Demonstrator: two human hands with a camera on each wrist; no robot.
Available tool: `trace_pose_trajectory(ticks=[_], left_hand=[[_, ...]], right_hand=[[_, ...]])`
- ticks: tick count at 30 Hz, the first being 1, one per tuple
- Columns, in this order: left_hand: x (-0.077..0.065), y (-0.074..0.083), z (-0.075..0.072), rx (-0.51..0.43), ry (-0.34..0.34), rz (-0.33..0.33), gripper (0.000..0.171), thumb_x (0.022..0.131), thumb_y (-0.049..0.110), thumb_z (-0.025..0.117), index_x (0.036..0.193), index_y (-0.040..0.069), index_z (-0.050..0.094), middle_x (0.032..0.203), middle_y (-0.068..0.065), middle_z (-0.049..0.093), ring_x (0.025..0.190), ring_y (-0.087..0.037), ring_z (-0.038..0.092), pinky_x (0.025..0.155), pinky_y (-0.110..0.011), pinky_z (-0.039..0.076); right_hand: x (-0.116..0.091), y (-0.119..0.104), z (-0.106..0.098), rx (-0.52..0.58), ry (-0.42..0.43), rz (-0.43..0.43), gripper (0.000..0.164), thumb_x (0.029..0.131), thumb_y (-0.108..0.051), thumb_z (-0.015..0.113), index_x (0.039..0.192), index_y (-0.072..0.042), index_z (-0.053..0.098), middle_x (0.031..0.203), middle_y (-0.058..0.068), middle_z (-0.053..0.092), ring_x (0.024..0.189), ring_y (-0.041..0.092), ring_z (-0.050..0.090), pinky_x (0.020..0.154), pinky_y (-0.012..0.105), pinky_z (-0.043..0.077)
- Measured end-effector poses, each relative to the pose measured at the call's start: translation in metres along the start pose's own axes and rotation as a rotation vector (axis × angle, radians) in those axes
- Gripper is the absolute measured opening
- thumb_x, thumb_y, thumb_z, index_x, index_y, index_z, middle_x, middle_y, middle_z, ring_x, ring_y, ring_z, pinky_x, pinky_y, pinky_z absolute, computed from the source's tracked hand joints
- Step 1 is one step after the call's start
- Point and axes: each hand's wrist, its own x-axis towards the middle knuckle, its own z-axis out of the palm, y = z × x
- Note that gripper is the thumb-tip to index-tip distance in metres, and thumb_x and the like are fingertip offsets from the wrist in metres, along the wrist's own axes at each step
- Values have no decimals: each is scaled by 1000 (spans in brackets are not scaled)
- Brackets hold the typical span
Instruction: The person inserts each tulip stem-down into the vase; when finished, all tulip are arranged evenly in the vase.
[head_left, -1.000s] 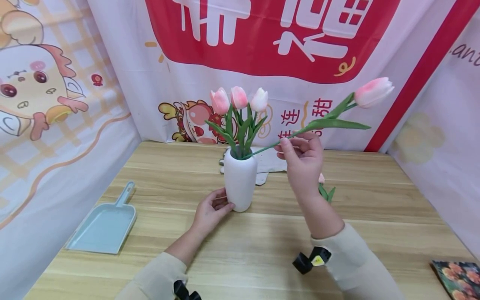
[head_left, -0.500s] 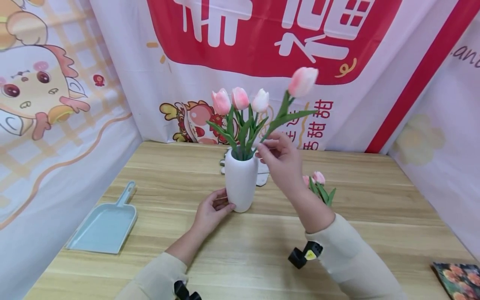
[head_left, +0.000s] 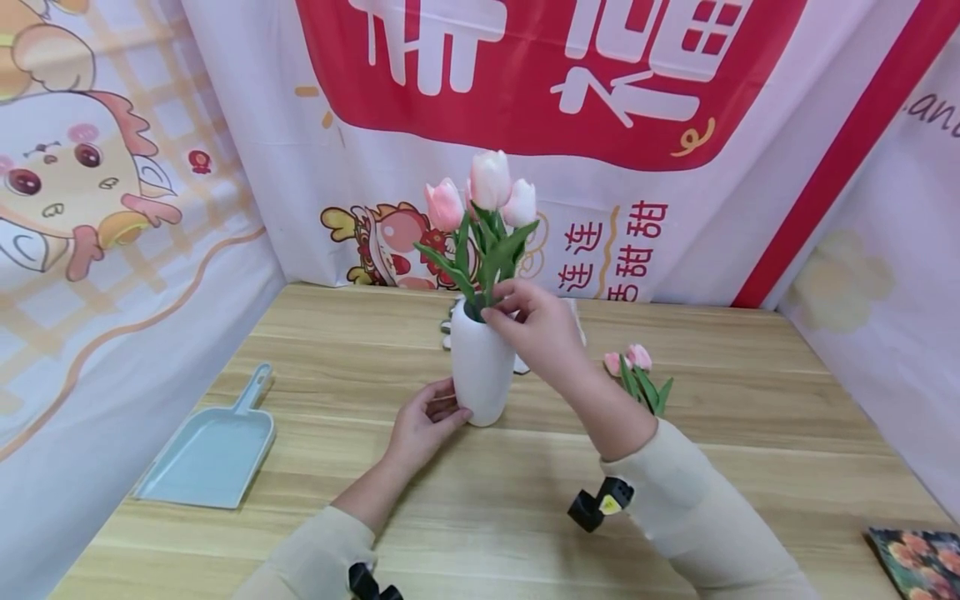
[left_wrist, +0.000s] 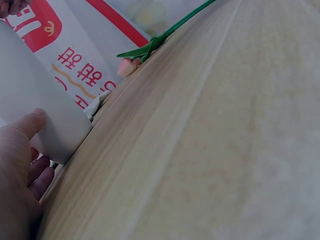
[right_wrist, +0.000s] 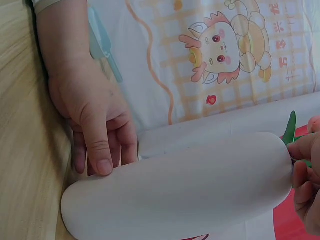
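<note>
A white vase [head_left: 482,375] stands upright on the table with several artificial tulips in it. My left hand [head_left: 422,423] holds the vase low on its left side, thumb in front and fingers curled behind, as the right wrist view shows. At the vase's mouth, my right hand [head_left: 542,327] pinches the stem of a pale pink tulip [head_left: 491,179]. That tulip's bloom rises above the others, among them a pink tulip [head_left: 445,205] and a whiter tulip [head_left: 521,204]. Its lower stem is hidden by the hand and the vase.
More pink tulips [head_left: 638,358] lie on the table [head_left: 720,483] beyond my right forearm. A light blue dustpan [head_left: 210,458] rests at the left. Behind the vase is a white-and-grey item, partly hidden. A flower-printed item [head_left: 921,557] lies at the front right. Printed cloths surround the table.
My right hand has moved left to the vase's mouth, bringing its tulip from a steep slant to upright among the others. The left hand has stayed on the vase.
</note>
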Motion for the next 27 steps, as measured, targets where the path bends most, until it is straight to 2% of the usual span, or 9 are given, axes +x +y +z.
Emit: trace_pose_trajectory(ticks=[6,9,13,18,21,24,27], left_hand=[[0,0,1,6,-2,20,48,83,0,75,127,-4,57,127,-24,62,114,-37,64,92,-30,59],[-1,0,0,6,-1,4,48,83,0,75,128,-2,58,127,-22,63,114,-36,64,92,-29,59],[-1,1,0,-2,-1,-14,49,82,-1,76,128,-1,58,127,-22,63,114,-35,64,92,-28,58],[-1,2,0,2,-2,-26,49,82,1,76,128,-1,58,127,-21,63,114,-35,64,93,-30,58],[-1,2,0,7,1,-38,50,82,3,77,128,1,59,127,-20,64,114,-34,64,94,-30,58],[0,2,0,4,1,-39,50,83,4,77,129,0,58,126,-21,64,114,-34,65,94,-31,58],[0,2,-1,1,1,-37,50,83,4,77,129,0,58,126,-21,64,114,-34,65,94,-31,58]], right_hand=[[0,-1,1,-44,-46,22,31,89,-22,73,117,-12,67,98,5,71,77,18,62,65,27,57],[-1,-1,1,-34,-56,36,35,89,-22,74,122,-13,65,99,5,70,77,18,62,65,27,57],[-2,0,0,-20,-53,36,33,88,-21,74,119,-12,66,100,6,70,76,18,60,63,26,55],[-7,3,-7,19,-46,69,27,89,-22,73,114,-13,67,102,6,68,70,18,54,54,25,48],[-13,9,-14,91,1,80,28,90,-19,72,116,-10,66,108,9,66,72,17,55,55,23,49],[-19,18,-25,173,83,62,29,90,-14,70,117,-6,66,111,12,66,75,13,57,58,19,51],[-26,31,-38,208,172,45,26,89,-9,70,113,-2,67,103,8,67,74,6,59,60,15,52]])
